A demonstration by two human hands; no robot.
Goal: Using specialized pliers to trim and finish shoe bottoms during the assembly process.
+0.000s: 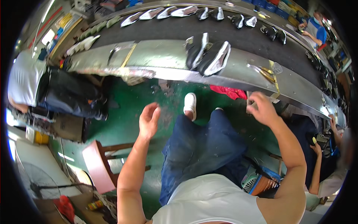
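Left hand hanging loose and empty, right hand hovering empty, yellow-handled pliers lying at its twelve o'clock, black shoes I'm remotely viewing at its ten.

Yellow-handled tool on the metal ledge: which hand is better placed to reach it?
Probably the right. The right hand looks empty and is just below the yellow-handled tool in the head view, near that part of the metal ledge. The left hand, apparently empty too, is farther left.
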